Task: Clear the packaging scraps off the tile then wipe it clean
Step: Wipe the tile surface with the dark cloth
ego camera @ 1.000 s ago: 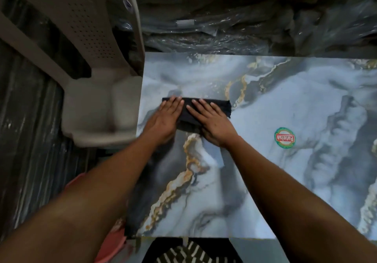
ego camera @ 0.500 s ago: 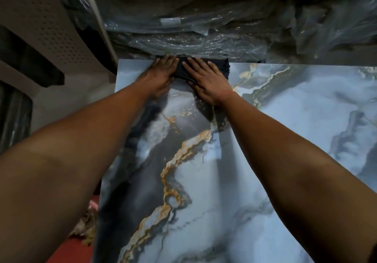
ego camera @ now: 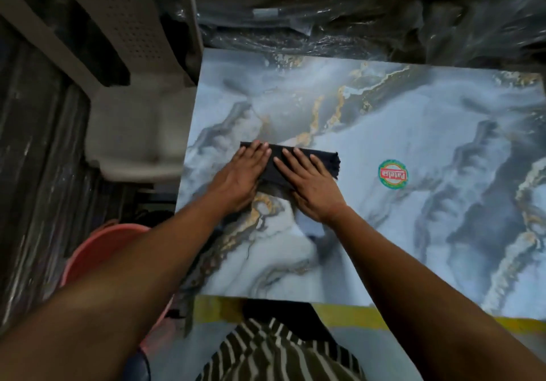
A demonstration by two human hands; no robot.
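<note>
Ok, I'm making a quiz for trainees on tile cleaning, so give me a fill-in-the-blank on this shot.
1. Both hands press flat on a folded ____ cloth lying on the marble-patterned tile.
2. The round sticker lies to the ____ of the right hand.
3. The left hand is nearest the tile's ____ edge.
4. A ____ bucket stands left of the tile.

Missing words: black; right; left; pink

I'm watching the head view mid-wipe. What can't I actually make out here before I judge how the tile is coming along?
- Tile: right edge cut off by the frame; both forearms cover the near part.
- Black cloth: mostly hidden under the left hand and right hand.
- Round sticker: small print too small to read.
- Pink bucket: contents hidden by the left forearm.
- Dust or smears: indistinguishable from the marble pattern.
</note>
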